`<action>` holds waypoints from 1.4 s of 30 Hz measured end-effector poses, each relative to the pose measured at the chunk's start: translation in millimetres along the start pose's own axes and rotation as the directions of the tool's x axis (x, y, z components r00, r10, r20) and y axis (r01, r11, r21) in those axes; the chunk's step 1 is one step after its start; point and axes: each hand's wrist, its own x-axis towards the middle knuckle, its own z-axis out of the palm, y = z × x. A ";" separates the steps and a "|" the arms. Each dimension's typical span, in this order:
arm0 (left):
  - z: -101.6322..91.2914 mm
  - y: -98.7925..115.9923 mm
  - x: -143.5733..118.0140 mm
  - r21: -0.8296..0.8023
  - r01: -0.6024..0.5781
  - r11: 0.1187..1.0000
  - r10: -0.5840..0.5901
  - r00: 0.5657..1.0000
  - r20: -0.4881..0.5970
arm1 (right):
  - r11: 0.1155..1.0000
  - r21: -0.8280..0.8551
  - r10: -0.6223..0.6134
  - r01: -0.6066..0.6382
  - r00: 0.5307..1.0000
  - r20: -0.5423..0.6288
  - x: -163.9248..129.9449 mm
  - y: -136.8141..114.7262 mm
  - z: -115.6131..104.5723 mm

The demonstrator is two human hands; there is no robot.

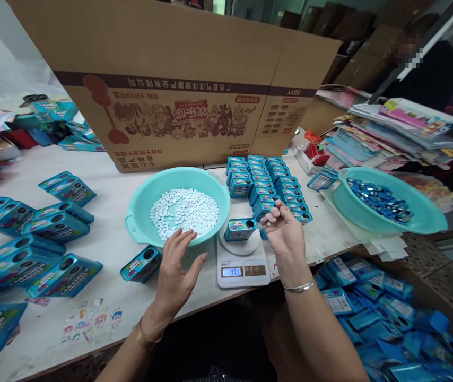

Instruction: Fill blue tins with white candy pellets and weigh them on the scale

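Observation:
My left hand (179,265) is open, its fingers spread at the front rim of a turquoise basin (139,199). Small white candies (182,209) cover part of the basin's bottom. My right hand (284,225) is raised to the right of the scale, palm turned up and fingers curled in; whatever they hold is hidden. One blue tin (240,231), its round top hole uncovered, stands on the white digital scale (243,270), which reads about 149.1. Another blue tin (142,263) stands beside my left hand, below the basin.
Rows of blue tins (264,183) stand behind the scale, more tins (59,220) at the left. A second turquoise basin (425,220) holds blue lids. A box of tins (381,313) sits low right. A large carton (186,101) closes off the back; a person (429,69) is behind right.

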 end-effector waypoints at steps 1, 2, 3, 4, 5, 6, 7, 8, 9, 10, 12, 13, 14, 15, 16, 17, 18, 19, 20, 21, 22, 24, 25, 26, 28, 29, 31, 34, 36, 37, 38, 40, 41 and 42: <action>-4.1 -0.7 -6.0 -0.003 0.008 1.000 -0.008 1.000 -0.015 | 1.000 -0.010 -0.012 0.012 1.000 -0.002 0.6 2.2 3.6; -7.8 -1.2 -11.7 -0.006 0.015 1.000 -0.015 1.000 -0.026 | 1.000 -0.018 -0.025 0.025 1.000 -0.005 1.0 4.3 6.7; -10.9 -1.6 -17.1 -0.007 0.023 1.000 -0.023 0.999 -0.031 | 0.999 -0.024 -0.038 0.038 0.999 -0.008 1.5 6.5 9.4; -13.3 -2.1 -22.1 -0.007 0.028 1.000 -0.029 0.999 -0.034 | 0.998 -0.032 -0.052 0.052 0.999 -0.009 2.0 8.8 11.7; -14.9 -2.6 -26.8 -0.008 0.035 0.999 -0.035 0.999 -0.035 | 0.997 -0.044 -0.071 0.070 0.997 -0.009 2.5 11.2 13.6; -15.7 -3.3 -31.1 -0.012 0.040 0.999 -0.041 0.999 -0.035 | 0.994 -0.064 -0.092 0.092 0.996 -0.007 3.0 13.7 15.1; -15.9 -4.0 -35.0 -0.016 0.045 0.999 -0.046 0.998 -0.032 | 0.989 -0.089 -0.118 0.117 0.993 -0.001 3.6 16.3 16.2; -15.6 -4.7 -38.5 -0.021 0.051 0.998 -0.051 0.998 -0.026 | 0.982 -0.118 -0.146 0.147 0.989 0.010 4.2 18.9 16.9; -14.9 -5.4 -41.6 -0.026 0.055 0.998 -0.056 0.998 -0.022 | 0.973 -0.146 -0.177 0.179 0.984 0.026 4.6 21.4 17.1; -14.1 -6.0 -44.3 -0.030 0.060 0.998 -0.060 0.998 -0.017 | 0.963 -0.170 -0.207 0.211 0.977 0.043 5.0 23.7 16.9; -12.7 -6.7 -48.3 -0.038 0.072 0.997 -0.072 0.997 -0.006 | 0.947 -0.197 -0.246 0.255 0.967 0.069 5.5 26.9 15.4; -12.3 -6.8 -49.6 -0.041 0.076 0.996 -0.077 0.997 -0.003 | 0.943 -0.201 -0.257 0.267 0.964 0.073 5.6 27.8 14.4; -12.0 -6.7 -50.5 -0.045 0.079 0.996 -0.080 0.997 -0.003 | 0.941 -0.202 -0.262 0.272 0.962 0.073 5.7 28.2 13.4; -12.0 -6.6 -51.1 -0.050 0.081 0.995 -0.082 0.997 -0.004 | 0.941 -0.200 -0.262 0.271 0.962 0.069 5.7 28.1 12.6; -12.0 -6.5 -51.3 -0.053 0.082 0.995 -0.083 0.997 -0.003 | 0.943 -0.198 -0.260 0.268 0.963 0.065 5.7 27.9 12.2; -12.0 -6.4 -51.3 -0.055 0.081 0.995 -0.082 0.997 -0.003 | 0.945 -0.196 -0.256 0.264 0.965 0.063 5.7 27.6 12.1; -12.0 -6.4 -51.1 -0.055 0.080 0.995 -0.080 0.997 -0.001 | 0.945 -0.197 -0.253 0.261 0.965 0.062 5.6 27.5 12.5; -11.9 -6.5 -50.9 -0.054 0.081 0.995 -0.081 0.997 0.001 | 0.944 -0.203 -0.252 0.260 0.966 0.063 5.5 27.6 13.2; -11.7 -6.7 -50.7 -0.052 0.083 0.995 -0.083 0.997 0.003 | 0.941 -0.214 -0.254 0.263 0.965 0.066 5.4 27.9 14.0; -11.6 -6.8 -50.4 -0.050 0.085 0.995 -0.085 0.996 0.004 | 0.936 -0.227 -0.258 0.267 0.964 0.072 5.2 28.4 14.9; -11.6 -6.9 -50.3 -0.049 0.086 0.995 -0.086 0.996 0.001 | 0.931 -0.243 -0.260 0.272 0.962 0.080 5.1 28.8 15.5; -12.0 -7.2 -50.2 -0.048 0.086 0.995 -0.087 0.996 -0.003 | 0.921 -0.270 -0.265 0.280 0.960 0.091 5.0 29.1 15.8; -12.3 -7.3 -50.3 -0.048 0.085 0.995 -0.085 0.996 -0.007 | 0.918 -0.277 -0.268 0.284 0.959 0.094 4.9 28.8 15.3; -12.7 -7.5 -50.6 -0.047 0.084 0.995 -0.084 0.996 -0.009 | 0.915 -0.283 -0.273 0.289 0.957 0.096 4.9 28.1 14.5; -13.4 -8.1 -51.4 -0.046 0.087 0.995 -0.088 0.996 -0.008 | 0.902 -0.299 -0.293 0.311 0.950 0.105 4.6 26.2 12.3; -13.6 -8.6 -51.9 -0.046 0.090 0.995 -0.091 0.996 -0.005 | 0.891 -0.317 -0.305 0.326 0.945 0.116 4.4 25.5 10.9; -13.4 -9.4 -53.1 -0.047 0.095 0.994 -0.095 0.995 -0.002 | 0.857 -0.378 -0.315 0.349 0.937 0.150 3.6 25.5 8.1; -12.1 -9.8 -54.6 -0.049 0.101 0.994 -0.101 0.995 -0.003 | 0.826 -0.448 -0.292 0.343 0.939 0.181 2.2 29.8 4.5; -11.1 -9.4 -55.3 -0.049 0.106 0.993 -0.106 0.994 -0.001 | 0.843 -0.433 -0.271 0.320 0.947 0.172 1.3 34.0 3.1; -10.7 -9.3 -55.6 -0.051 0.107 0.993 -0.107 0.994 0.003 | 0.856 -0.414 -0.265 0.310 0.950 0.164 0.7 35.8 2.9; -10.4 -9.2 -56.0 -0.052 0.108 0.993 -0.108 0.994 0.007 | 0.865 -0.398 -0.262 0.304 0.952 0.159 0.1 37.2 2.9; -9.7 -9.6 -56.8 -0.057 0.110 0.992 -0.110 0.994 0.010 | 0.873 -0.382 -0.259 0.302 0.952 0.160 -1.7 38.5 3.0; -9.5 -10.1 -57.2 -0.061 0.114 0.992 -0.114 0.993 0.010 | 0.872 -0.383 -0.260 0.305 0.951 0.167 -2.7 38.5 2.8; -9.2 -10.7 -57.6 -0.064 0.120 0.991 -0.119 0.993 0.011 | 0.867 -0.389 -0.261 0.311 0.949 0.176 -3.6 38.2 2.2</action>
